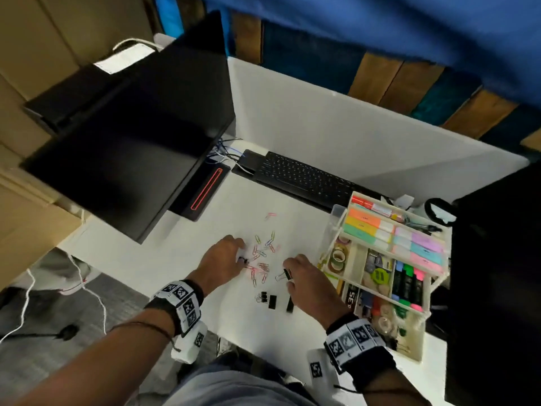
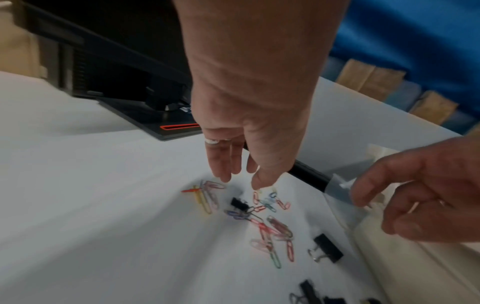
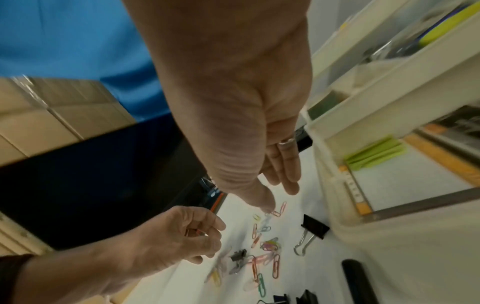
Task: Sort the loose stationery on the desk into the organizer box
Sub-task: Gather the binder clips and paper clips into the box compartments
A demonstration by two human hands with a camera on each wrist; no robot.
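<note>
Coloured paper clips [image 1: 263,259] [image 2: 270,230] [image 3: 267,246] lie scattered on the white desk between my hands. My left hand [image 1: 241,253] [image 2: 240,181] hangs over their left side, fingers pointing down, just above a small black binder clip [image 2: 239,202] [image 3: 239,256]. It holds nothing that I can make out. My right hand [image 1: 288,265] [image 3: 280,197] hovers open over the right side, thumb tip at a pink clip. A larger black binder clip [image 1: 286,274] [image 2: 327,247] [image 3: 314,227] lies beside it. The white tiered organizer box [image 1: 356,253] [image 3: 389,86] stands to the right.
More black binder clips [image 1: 272,301] and a black stick-shaped item [image 1: 289,304] [image 3: 355,277] lie nearer me. A monitor [image 1: 131,142] overhangs the left, its base [image 1: 205,191] has a red line. A keyboard [image 1: 307,180] lies behind. A dark screen [image 1: 497,259] stands right of the organizer.
</note>
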